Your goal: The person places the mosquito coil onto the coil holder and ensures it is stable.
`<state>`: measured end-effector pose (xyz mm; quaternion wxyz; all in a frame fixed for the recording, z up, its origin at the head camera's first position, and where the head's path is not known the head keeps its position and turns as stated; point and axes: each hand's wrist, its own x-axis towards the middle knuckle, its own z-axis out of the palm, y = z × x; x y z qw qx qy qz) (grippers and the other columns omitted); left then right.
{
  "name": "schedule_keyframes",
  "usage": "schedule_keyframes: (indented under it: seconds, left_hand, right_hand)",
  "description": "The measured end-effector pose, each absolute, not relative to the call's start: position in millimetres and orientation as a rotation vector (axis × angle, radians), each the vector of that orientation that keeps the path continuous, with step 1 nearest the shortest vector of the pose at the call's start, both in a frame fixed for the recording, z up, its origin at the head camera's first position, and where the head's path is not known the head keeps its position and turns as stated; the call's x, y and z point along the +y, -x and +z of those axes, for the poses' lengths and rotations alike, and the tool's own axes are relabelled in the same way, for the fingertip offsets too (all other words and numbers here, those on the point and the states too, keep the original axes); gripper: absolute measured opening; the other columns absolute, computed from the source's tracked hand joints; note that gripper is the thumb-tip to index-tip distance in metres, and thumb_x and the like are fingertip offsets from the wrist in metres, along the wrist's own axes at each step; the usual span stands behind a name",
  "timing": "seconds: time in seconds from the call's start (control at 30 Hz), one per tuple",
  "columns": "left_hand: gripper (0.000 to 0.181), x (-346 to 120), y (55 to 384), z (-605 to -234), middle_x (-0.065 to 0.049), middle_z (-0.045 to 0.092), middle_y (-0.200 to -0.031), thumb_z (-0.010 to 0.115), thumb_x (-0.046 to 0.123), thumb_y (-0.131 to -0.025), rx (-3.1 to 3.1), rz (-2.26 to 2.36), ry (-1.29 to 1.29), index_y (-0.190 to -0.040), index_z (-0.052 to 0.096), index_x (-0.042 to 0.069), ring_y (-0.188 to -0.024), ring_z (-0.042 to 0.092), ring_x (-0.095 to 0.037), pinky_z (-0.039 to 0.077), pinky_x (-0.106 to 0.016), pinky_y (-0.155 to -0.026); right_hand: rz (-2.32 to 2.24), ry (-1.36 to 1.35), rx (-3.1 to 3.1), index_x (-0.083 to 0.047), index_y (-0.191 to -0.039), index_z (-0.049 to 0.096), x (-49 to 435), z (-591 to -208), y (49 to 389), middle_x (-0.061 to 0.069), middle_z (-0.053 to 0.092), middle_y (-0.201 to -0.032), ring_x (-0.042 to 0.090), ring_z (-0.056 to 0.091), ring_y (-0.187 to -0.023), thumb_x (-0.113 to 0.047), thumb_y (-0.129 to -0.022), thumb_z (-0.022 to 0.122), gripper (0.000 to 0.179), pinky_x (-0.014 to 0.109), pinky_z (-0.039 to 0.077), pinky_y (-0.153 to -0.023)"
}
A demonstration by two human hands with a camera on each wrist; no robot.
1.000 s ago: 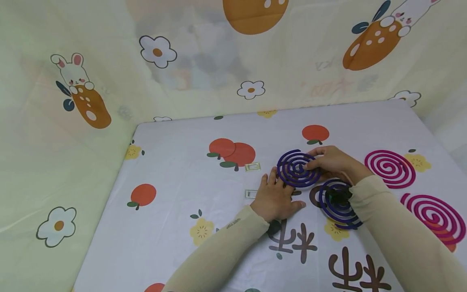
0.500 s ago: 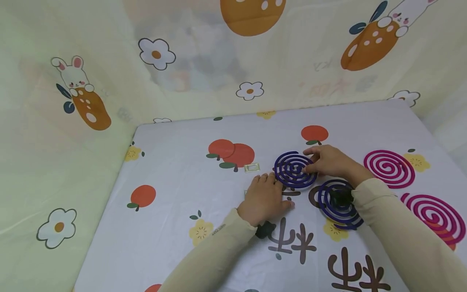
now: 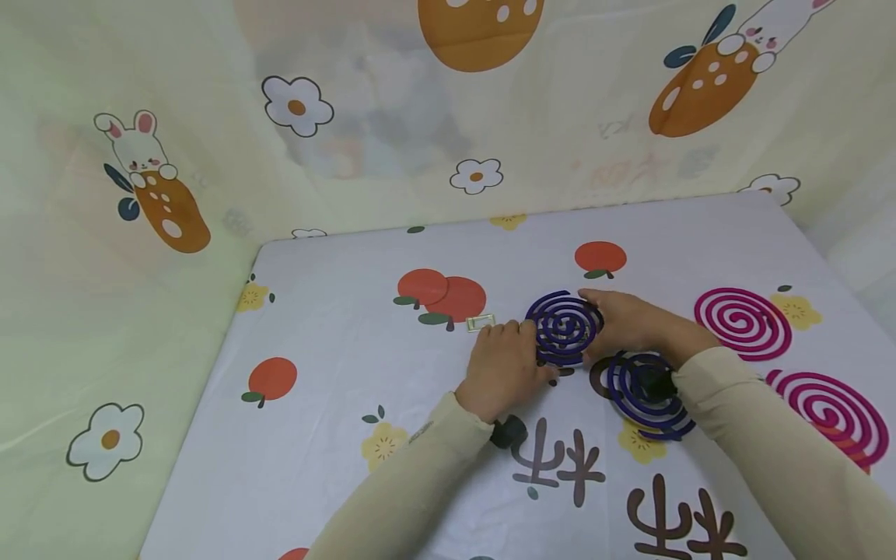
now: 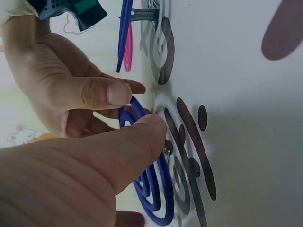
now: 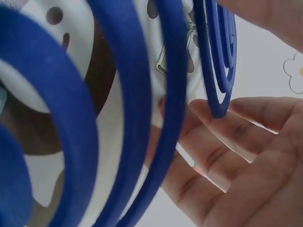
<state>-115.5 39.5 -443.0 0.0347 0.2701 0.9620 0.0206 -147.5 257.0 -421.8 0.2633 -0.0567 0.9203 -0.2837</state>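
A dark blue mosquito coil [image 3: 565,323] lies flat just above the printed tablecloth, between both hands. My left hand [image 3: 498,369] holds its left rim; in the left wrist view the left thumb [image 4: 150,125] lies over the coil [image 4: 164,189]. At the opposite rim my right hand [image 3: 626,323] has its thumb and fingers about the edge, and the right wrist view shows fingertips against that coil [image 5: 204,56]. Under it, a bit of thin metal stand [image 5: 162,60] shows; most of it is hidden.
A second blue coil [image 3: 642,430] sits raised on a small stand [image 4: 142,15], below the right wrist. Two magenta coils [image 3: 782,321] [image 3: 878,435] lie at the right. A small flat metal piece [image 3: 481,323] lies beyond the left hand. Patterned cloth walls [image 3: 392,194] enclose the table.
The right hand has left the coil's centre and moved to its right rim. The left hand drew back a little, then closed on the left rim. The coil has shifted slightly left.
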Motion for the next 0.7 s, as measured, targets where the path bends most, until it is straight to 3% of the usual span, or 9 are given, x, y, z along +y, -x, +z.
schedule_keyframes:
  seconds: [0.2,0.4,0.7]
  left_hand:
    - [0.090,49,120,-447,-0.009,0.066,-0.135,0.068,0.067,-0.092,2.958,0.029,-0.820,-0.155,0.045,0.007,-0.121,0.064,-0.022,0.050,-0.038,-0.103]
    - [0.089,55,125,-450,-0.008,0.068,-0.133,0.067,0.069,-0.091,2.989,0.040,-0.840,-0.152,0.047,0.007,-0.119,0.066,-0.020,0.051,-0.038,-0.100]
    - [0.093,60,131,-456,-0.010,0.063,-0.139,0.072,0.068,-0.087,2.931,0.086,-0.801,-0.155,0.045,0.010,-0.126,0.061,-0.025,0.046,-0.040,-0.108]
  right_hand:
    - [-0.710,0.174,2.493,0.010,-0.160,0.021,252,-420,146,0.036,0.052,-0.145,0.051,0.055,-0.127,-0.019,-0.073,0.095,0.118,0.070,0.040,-0.108]
    - [-0.655,0.173,2.534,0.011,-0.159,0.025,252,-419,146,0.037,0.050,-0.146,0.053,0.053,-0.130,-0.014,-0.073,0.095,0.113,0.070,0.037,-0.110]
    - [-0.635,0.187,2.562,0.012,-0.158,0.027,254,-418,145,0.037,0.051,-0.145,0.051,0.055,-0.129,-0.013,-0.073,0.095,0.112,0.070,0.037,-0.111]
